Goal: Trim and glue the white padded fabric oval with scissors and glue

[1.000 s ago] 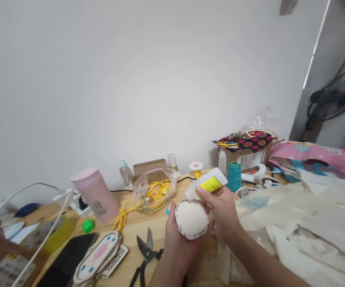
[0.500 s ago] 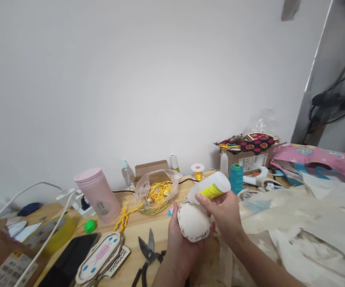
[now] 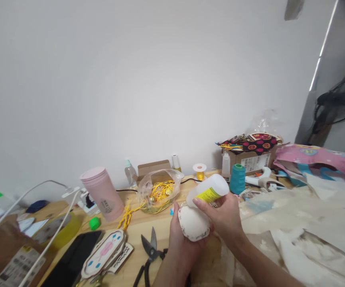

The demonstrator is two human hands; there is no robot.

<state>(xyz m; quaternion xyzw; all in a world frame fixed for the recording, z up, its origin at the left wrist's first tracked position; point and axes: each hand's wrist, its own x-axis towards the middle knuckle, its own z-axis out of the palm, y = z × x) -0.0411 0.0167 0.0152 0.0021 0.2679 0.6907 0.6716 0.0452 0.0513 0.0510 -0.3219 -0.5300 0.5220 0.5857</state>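
My left hand (image 3: pixel 180 243) is closed round a white rounded piece (image 3: pixel 194 223) with a small patterned edge, held up above the wooden table. In my right hand (image 3: pixel 224 217) is a white squeeze bottle (image 3: pixel 209 190) with a yellow label, tilted with its base up to the right. The bottle's lower end meets the far edge of the white piece; its nozzle is hidden. Below and left of my left hand lie pruning shears (image 3: pixel 151 251) with their blades spread.
On the left stand a pink tumbler (image 3: pixel 102 193), a phone (image 3: pixel 72 259), painted wooden plaques (image 3: pixel 105 253) and a green cap (image 3: pixel 94 223). Behind are a plastic bag with yellow cord (image 3: pixel 160 191) and a teal thread cone (image 3: pixel 237 179). White sheets (image 3: pixel 310 227) cover the right.
The view has shifted slightly left, so most things appear a little further right. Both hands keep their hold, and the bottle stays against the white piece's far edge.
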